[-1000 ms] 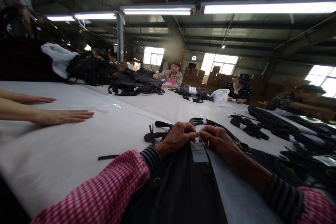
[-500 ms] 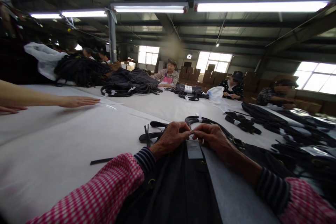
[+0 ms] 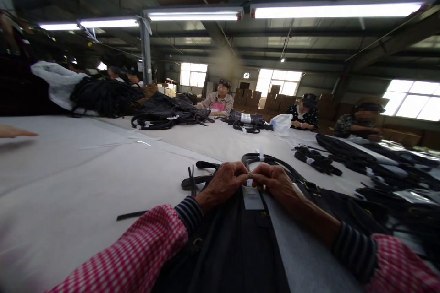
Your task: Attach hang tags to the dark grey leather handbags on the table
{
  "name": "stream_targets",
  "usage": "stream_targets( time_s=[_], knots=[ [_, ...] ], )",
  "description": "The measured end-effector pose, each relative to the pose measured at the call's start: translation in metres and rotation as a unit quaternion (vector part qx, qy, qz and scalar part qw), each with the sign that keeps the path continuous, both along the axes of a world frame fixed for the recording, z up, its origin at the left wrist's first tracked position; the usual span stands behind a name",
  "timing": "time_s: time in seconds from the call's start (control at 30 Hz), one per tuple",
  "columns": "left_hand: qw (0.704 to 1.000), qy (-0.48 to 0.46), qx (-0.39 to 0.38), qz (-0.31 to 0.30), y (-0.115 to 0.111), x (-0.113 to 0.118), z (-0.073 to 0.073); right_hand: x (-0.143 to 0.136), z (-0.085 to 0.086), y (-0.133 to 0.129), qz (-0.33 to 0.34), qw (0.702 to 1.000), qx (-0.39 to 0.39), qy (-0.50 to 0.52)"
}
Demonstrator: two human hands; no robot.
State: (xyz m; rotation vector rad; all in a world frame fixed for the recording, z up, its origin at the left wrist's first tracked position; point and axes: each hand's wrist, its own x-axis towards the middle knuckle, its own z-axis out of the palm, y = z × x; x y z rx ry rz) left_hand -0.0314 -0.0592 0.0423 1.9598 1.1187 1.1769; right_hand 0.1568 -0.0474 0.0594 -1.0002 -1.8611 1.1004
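In the head view a black bag [image 3: 233, 242] lies on the table in front of me, its handle [image 3: 271, 159] looped beyond my hands. A white hang tag [image 3: 252, 198] with small print rests flat on the bag. My left hand [image 3: 225, 184] and my right hand [image 3: 275, 182] meet just above it, thumbs and forefingers pinched together at the tag's top end. Whatever fine cord may be between the fingertips is too small to make out. Black straps [image 3: 197, 181] stick out beyond my left hand. Grey sheet material [image 3: 302, 242] lies along the bag's right side.
The white table [image 3: 85, 183] spreads left and ahead. At its left edge a co-worker's hand [image 3: 17, 132] shows. Black bags [image 3: 168, 110] are piled at the far side, and more bags [image 3: 371, 155] lie to the right. Several people sit across the table.
The co-worker's arm on the left has drawn back toward the left edge, leaving only part of a hand in view. My own hands keep their pinch at the tag, almost unmoved.
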Motion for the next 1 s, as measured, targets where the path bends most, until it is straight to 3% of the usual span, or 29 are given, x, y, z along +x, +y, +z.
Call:
stream_targets(
  time_s=[0.2, 0.6, 1.0],
  knots=[
    [1.0, -0.022, -0.011, 0.01, -0.001, 0.001, 0.002, -0.005, -0.004, -0.003, -0.033, 0.999, -0.016, 0.01],
    [0.993, -0.103, -0.052, 0.006, 0.001, 0.003, -0.01, -0.012, 0.0, -0.005, -0.051, 0.997, -0.041, 0.034],
    [0.997, -0.064, -0.05, 0.009, 0.001, 0.001, -0.008, -0.014, -0.01, -0.001, -0.05, 0.998, -0.023, 0.034]
  ],
)
